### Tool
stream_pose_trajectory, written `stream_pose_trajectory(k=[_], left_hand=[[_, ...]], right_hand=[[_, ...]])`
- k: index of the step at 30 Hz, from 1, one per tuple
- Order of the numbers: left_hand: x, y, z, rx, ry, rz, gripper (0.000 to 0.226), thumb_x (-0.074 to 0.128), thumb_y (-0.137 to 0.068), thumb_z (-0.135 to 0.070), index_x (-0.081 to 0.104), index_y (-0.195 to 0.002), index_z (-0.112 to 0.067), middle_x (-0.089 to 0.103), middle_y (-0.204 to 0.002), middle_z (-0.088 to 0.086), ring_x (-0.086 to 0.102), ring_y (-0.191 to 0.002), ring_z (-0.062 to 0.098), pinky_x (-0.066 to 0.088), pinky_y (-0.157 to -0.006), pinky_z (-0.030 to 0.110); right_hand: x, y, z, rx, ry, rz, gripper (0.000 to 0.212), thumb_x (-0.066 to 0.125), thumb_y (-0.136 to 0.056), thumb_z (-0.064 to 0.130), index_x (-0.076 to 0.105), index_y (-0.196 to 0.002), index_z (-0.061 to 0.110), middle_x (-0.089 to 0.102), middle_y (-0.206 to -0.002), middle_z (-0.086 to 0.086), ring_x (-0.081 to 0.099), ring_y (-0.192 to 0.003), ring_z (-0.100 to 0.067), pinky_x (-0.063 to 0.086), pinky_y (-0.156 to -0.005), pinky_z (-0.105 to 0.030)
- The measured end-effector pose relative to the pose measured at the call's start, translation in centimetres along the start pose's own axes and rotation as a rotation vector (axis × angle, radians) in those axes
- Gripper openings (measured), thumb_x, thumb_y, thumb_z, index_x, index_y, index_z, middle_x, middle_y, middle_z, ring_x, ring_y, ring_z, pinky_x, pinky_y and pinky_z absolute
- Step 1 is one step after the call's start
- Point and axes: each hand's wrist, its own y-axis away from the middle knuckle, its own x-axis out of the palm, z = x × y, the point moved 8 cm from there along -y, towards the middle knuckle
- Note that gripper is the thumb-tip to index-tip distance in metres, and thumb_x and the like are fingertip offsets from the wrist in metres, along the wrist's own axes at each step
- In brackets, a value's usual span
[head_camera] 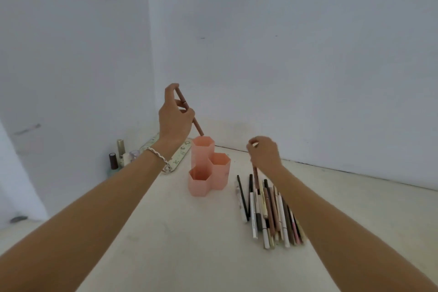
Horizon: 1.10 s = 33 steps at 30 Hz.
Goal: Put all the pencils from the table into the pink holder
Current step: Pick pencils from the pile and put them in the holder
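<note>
Clamps left hand [174, 121] on brown pencil [189, 114] above pink holder [208, 168] by far edge of table [189, 232], pinches second pencil [255, 174] over pile [270, 213] with right hand [264, 153]; likely light, stiff, best pinched mid-shaft.

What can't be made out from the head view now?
Head view: cup bottoms of the pink hexagonal plastic holder, hidden by its walls.
Head view: grip of the right hand on its thin brown pencil, hidden by the hand's back.
Head view: count of the mixed-colour pencil pile, overlapping, partly behind the right forearm.
</note>
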Motion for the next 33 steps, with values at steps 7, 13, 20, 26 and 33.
stream_pose_trajectory(k=[7,13,20,26,33], left_hand=[[3.5,-0.5,2.9,0.072,-0.23,0.132,0.057,0.054,-0.087,0.004,0.038,-0.13,-0.029,0.06,-0.098,0.006,0.064,-0.084,0.021,0.059,-0.072,0.038],[3.0,0.4,5.7,0.136,-0.373,0.137,0.02,0.054,-0.089,-0.017,0.063,-0.106,-0.019,0.062,-0.116,0.0,0.053,-0.113,0.018,0.036,-0.096,0.027],[-2.1,-0.2,1.1,0.145,-0.165,-0.098,0.025,0.049,-0.087,-0.008,0.06,-0.104,-0.021,0.059,-0.106,-0.005,0.055,-0.086,0.005,0.046,-0.078,0.02],[2.4,2.8,-0.1,-0.015,-0.1,0.08,0.017,0.051,-0.084,-0.006,0.06,-0.092,-0.017,0.065,-0.085,-0.001,0.066,-0.073,0.015,0.053,-0.065,0.027],[14.5,13.1,2.8,0.049,-0.835,0.806,0.012,0.046,-0.082,-0.001,0.049,-0.072,-0.008,0.051,-0.065,0.001,0.062,-0.071,0.018,0.041,-0.053,0.023]], right_hand=[[-5.2,-1.8,5.6,-0.093,-0.63,-0.386,0.008,0.052,-0.096,0.014,0.054,-0.103,0.016,0.064,-0.088,-0.004,0.071,-0.07,-0.021,0.058,-0.068,-0.032],[-2.0,-1.4,7.5,-0.204,-0.73,-0.394,0.009,0.054,-0.096,0.017,0.051,-0.101,0.024,0.064,-0.091,0.002,0.071,-0.072,-0.011,0.06,-0.07,-0.032],[2.5,-1.4,8.6,-0.26,-0.555,-0.257,0.006,0.052,-0.096,0.018,0.051,-0.099,0.023,0.065,-0.089,0.001,0.068,-0.084,-0.019,0.057,-0.077,-0.038],[2.7,-0.7,7.9,-0.27,-0.334,-0.241,0.019,0.051,-0.095,0.024,0.064,-0.105,0.014,0.067,-0.1,0.002,0.062,-0.087,-0.011,0.054,-0.08,-0.03],[-2.4,-2.3,3.4,-0.105,-0.308,-0.209,0.022,0.047,-0.089,0.009,0.063,-0.103,0.015,0.062,-0.086,0.005,0.063,-0.074,-0.017,0.049,-0.069,-0.026]])
